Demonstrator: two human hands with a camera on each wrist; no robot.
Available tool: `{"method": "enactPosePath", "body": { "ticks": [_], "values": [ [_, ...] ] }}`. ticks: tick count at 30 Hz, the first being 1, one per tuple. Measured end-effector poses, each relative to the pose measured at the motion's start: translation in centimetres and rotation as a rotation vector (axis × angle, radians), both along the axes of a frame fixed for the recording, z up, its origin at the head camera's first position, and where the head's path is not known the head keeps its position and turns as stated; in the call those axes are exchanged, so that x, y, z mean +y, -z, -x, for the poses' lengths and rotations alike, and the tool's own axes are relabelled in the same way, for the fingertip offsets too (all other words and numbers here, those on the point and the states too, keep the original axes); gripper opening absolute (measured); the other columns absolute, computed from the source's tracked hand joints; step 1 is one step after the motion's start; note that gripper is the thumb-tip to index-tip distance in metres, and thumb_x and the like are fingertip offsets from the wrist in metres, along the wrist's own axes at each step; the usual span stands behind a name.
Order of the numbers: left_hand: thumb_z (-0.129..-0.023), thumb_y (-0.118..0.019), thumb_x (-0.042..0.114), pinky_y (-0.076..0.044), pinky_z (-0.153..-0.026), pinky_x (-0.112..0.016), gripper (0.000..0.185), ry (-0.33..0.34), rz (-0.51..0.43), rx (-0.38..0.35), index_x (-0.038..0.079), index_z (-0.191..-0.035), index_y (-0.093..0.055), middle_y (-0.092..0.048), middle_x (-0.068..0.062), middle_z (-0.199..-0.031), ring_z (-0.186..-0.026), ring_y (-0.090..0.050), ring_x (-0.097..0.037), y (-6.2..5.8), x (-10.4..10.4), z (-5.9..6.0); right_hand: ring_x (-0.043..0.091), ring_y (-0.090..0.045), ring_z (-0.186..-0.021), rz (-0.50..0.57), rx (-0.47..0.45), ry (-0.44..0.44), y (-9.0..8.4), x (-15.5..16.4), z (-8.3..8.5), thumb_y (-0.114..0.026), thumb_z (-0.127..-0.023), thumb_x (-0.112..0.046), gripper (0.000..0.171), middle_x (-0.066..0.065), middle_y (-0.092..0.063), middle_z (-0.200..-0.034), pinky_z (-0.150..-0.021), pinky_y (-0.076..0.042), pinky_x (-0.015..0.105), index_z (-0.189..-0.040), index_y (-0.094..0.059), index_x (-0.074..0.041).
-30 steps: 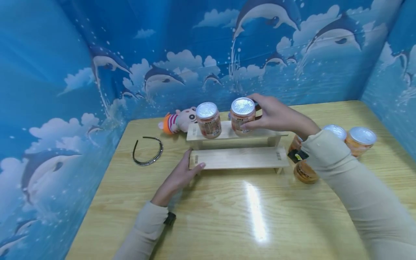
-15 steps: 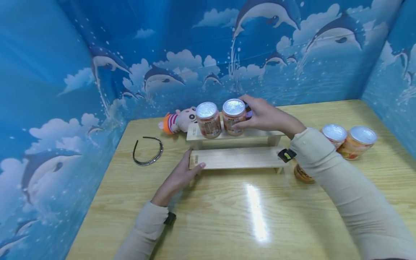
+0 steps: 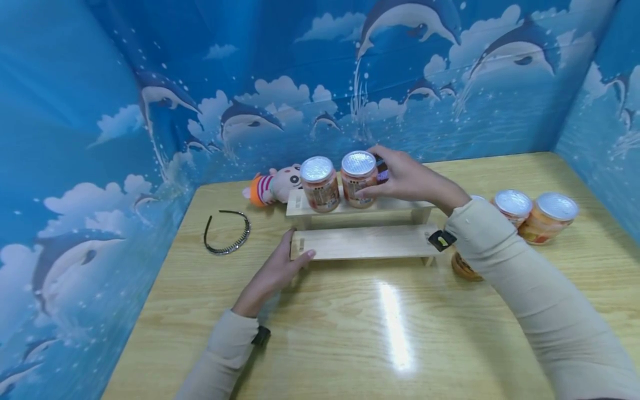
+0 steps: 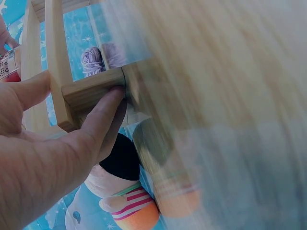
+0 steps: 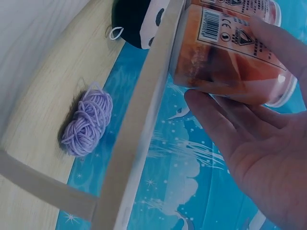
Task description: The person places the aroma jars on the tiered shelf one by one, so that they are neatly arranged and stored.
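Observation:
My right hand [image 3: 407, 175] grips an orange-labelled jar [image 3: 359, 186] with a silver lid, thumb in front and fingers behind. The jar stands upright on the upper board of a two-tier wooden shelf [image 3: 365, 243]. Just left of it is a matching jar [image 3: 320, 191], with a thin gap or none between them. In the right wrist view, thumb and fingers lie on either side of the gripped jar [image 5: 225, 57]. My left hand [image 3: 275, 272] holds the left end of the lower board, thumb on top. The left wrist view shows its fingers under the shelf's end [image 4: 93, 86].
Right of the shelf stand more jars [image 3: 547, 216], partly behind my right sleeve, and a round brown-orange object [image 3: 465, 268]. A plush doll [image 3: 275, 185] lies behind the shelf's left end; a black headband [image 3: 227, 233] lies left. Purple yarn [image 5: 88, 122] lies behind the shelf.
My right hand has slid the jar left along the upper board, close to the other jar; it holds still over the last half second. The left hand has not moved.

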State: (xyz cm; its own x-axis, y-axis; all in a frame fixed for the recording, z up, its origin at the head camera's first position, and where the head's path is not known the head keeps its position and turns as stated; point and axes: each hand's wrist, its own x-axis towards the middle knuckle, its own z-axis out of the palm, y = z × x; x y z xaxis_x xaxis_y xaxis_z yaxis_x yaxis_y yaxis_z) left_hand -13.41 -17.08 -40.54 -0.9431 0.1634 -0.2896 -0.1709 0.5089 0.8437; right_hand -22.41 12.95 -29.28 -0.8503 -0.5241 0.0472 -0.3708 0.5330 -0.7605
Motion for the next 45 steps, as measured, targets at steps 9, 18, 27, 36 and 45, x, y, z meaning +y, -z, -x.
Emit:
{"method": "enactPosePath", "body": {
  "ticks": [9,18,27,36,45],
  "values": [
    [-0.100,-0.064,0.036,-0.016,-0.123,-0.055,0.090,-0.006,0.001,-0.016,0.012,-0.164,-0.005,-0.020,-0.018,-0.166,-0.151,-0.018,-0.037,0.0,-0.1,0.1,0.035,-0.051,-0.130,0.005,-0.032,0.020,-0.5,2.0,-1.3,-0.082,-0.088,-0.028,0.082,0.017,-0.048,-0.146,-0.105,-0.049,0.051,-0.151,-0.037,-0.002],
    [-0.100,-0.064,0.036,-0.016,-0.123,-0.055,0.090,-0.012,0.016,-0.013,0.012,-0.164,-0.005,-0.020,-0.019,-0.166,-0.151,-0.018,-0.038,0.1,-0.1,0.1,0.038,-0.048,-0.132,0.019,-0.029,0.064,-0.8,5.1,-3.8,-0.080,-0.090,-0.025,0.075,0.017,-0.047,-0.145,-0.110,-0.043,0.055,-0.148,-0.039,-0.003],
    [-0.100,-0.064,0.036,-0.016,-0.123,-0.055,0.090,-0.007,0.016,-0.017,0.011,-0.163,-0.005,-0.020,-0.019,-0.166,-0.151,-0.019,-0.038,0.2,0.0,0.1,0.043,-0.049,-0.130,-0.032,0.031,0.165,0.2,9.2,-7.3,-0.083,-0.087,-0.028,0.078,0.018,-0.048,-0.146,-0.102,-0.046,0.063,-0.148,-0.041,-0.004],
    [-0.100,-0.063,0.036,-0.015,-0.123,-0.055,0.089,-0.011,0.029,-0.022,0.012,-0.164,-0.005,-0.019,-0.018,-0.166,-0.151,-0.019,-0.037,-0.1,0.2,0.1,0.043,-0.056,-0.121,-0.014,0.085,0.221,2.8,13.4,-10.4,-0.086,-0.082,-0.014,0.076,0.022,-0.051,-0.142,-0.084,-0.053,0.013,-0.145,-0.045,0.000],
    [-0.100,-0.064,0.037,-0.015,-0.123,-0.055,0.091,-0.022,0.027,-0.033,0.013,-0.164,-0.005,-0.019,-0.017,-0.166,-0.152,-0.018,-0.037,-0.1,0.2,0.0,-0.001,-0.061,-0.107,-0.008,0.172,0.243,5.9,15.6,-12.2,-0.090,-0.076,-0.009,0.069,0.026,-0.060,-0.127,-0.085,-0.042,-0.001,-0.134,-0.054,0.007]
  ]
}}
